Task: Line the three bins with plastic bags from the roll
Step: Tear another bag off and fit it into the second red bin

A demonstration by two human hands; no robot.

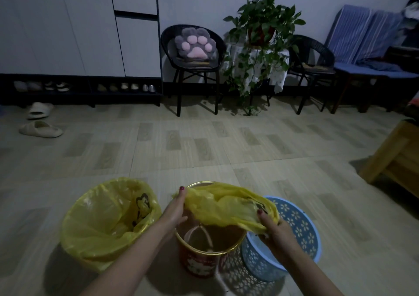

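left hand [174,212] pinches yellow bag [226,207] edge at 9 o'clock | right hand [275,233] grips 4 o'clock end | bag spans red bin [204,264] mouth, long axis 10-to-4, far rim covered, near rim bare

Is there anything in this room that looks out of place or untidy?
Only small things. Two pale slippers lie loose on the floor, outside the shoe rack. The yellow bag is bunched over the red bin, not yet fitted. Nothing looks spilled or damaged.
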